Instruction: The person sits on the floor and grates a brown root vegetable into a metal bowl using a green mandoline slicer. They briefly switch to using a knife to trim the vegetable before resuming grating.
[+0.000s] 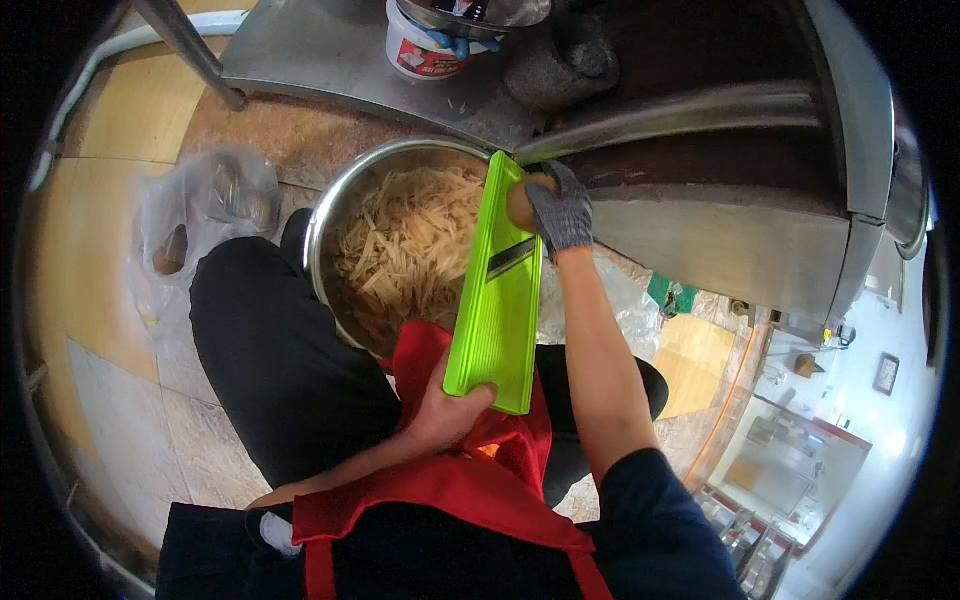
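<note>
A bright green mandoline slicer [500, 300] with a slanted metal blade slopes across the right side of a steel pot [318, 235]. My bare left hand [450, 408] grips the slicer's near end. In a grey knit glove, my right hand [562, 210] is closed round a brown potato [520, 205] and holds it against the slicer's bed, beyond the blade. The glove hides part of the potato. Pale cut strips [415, 230] are heaped in the pot, which stands in front of my knees. The slicer covers part of its right rim.
On the left floor lies a clear plastic bag [205, 205] with brown lumps inside. A low metal shelf [300, 60] beyond the pot bears a white bucket [415, 50] and a dark stone mortar [560, 75]. A steel cabinet edge [730, 235] runs along the right. Clear plastic [630, 310] lies beside my right knee.
</note>
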Demonstrator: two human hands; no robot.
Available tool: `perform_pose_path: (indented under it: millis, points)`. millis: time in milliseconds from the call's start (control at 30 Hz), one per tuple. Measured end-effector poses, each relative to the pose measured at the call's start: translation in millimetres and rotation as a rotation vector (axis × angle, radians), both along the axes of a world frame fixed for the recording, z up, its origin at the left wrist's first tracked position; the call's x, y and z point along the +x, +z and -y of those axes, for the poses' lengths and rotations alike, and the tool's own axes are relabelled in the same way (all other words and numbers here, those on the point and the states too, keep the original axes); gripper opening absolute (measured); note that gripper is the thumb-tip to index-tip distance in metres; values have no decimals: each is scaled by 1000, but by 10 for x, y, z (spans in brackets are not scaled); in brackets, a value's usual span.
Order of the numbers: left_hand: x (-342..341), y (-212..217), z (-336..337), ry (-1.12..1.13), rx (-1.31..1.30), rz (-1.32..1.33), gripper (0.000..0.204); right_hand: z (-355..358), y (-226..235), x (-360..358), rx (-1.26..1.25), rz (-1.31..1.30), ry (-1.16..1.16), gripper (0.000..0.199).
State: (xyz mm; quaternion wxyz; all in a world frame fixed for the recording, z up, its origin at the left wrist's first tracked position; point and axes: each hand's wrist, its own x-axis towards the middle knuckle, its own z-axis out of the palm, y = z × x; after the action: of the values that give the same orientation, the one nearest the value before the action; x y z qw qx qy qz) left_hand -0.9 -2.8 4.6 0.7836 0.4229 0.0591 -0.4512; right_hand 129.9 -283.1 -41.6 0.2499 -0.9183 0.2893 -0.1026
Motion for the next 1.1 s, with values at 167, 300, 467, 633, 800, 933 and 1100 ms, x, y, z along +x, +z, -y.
perform_pose_path:
  millis: [167, 300, 467, 633, 800, 933, 1100]
  points:
    - [-72, -26, -81, 21, -32, -59, 50, -997, 1067, -1002, 44, -67, 171, 41]
    - [-34, 21, -164, 61, 12, -16, 50, -1149, 836, -1085, -124, -69, 250, 35]
    - [-75, -48, -31, -13, 9, 75, 52, 125, -222, -172, -159, 5, -33, 33]
    - [-43, -29, -50, 12, 23, 1, 45, -221, 119, -271, -4, 39, 104, 38]
    - [-49, 7, -77, 59, -19, 2, 48, -1260, 1197, -1199, 76, 44, 163, 36]
    - [-70, -83, -156, -22, 0, 21, 49, -868, 459, -916, -278, 36, 217, 33]
    - [6, 0, -33, -22, 86, 83, 47, -74, -145, 98, 103, 119, -151, 35]
